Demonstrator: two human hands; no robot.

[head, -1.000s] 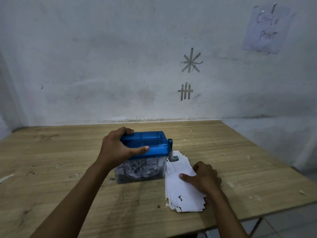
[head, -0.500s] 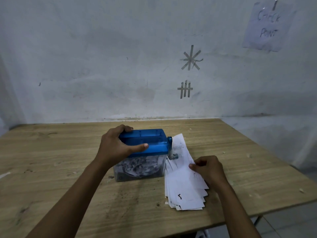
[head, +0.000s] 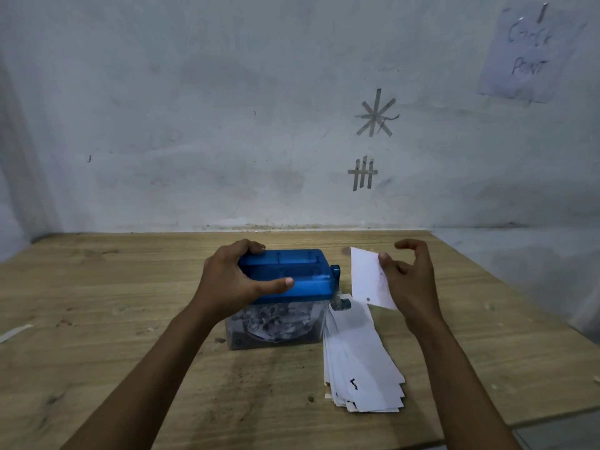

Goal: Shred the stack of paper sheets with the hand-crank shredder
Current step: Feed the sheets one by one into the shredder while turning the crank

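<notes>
"Two hands are at that wooden table [head: 97, 303]. What are they doing?"

"The left hand [head: 233, 284] grips the blue top of the shredder [head: 302, 277]. Its thumb lies along the near side and its fingers curl over the far edge. The right hand [head: 412, 284] pinches one white sheet [head: 367, 277] and holds it up in the air, just right of the shredder."

"Where is the rest of the paper?"

"The stack [head: 360, 362] lies flat on the table, right beside the shredder. Its far end is under the little crank [head: 337, 287], which hangs down on the shredder's right side. The sheets are a bit fanned out."

"Is there anything in the shredder?"

"Yes. The clear box [head: 276, 323] under the blue top is full of cut-up paper."

"What does the table look like?"

"It is light brown with dark specks and small white scraps on it. Its back edge is against the wall [head: 194, 108]."

"And the wall?"

"It is pale and smudgy. It has a star [head: 376, 115] made of tape strips, and below that some tape strips [head: 363, 173] with one strip across them. High on the right hangs a paper note [head: 529, 50] that says CHECK POINT. A bit of grey floor [head: 568, 430] shows past the table's near right corner."
</notes>
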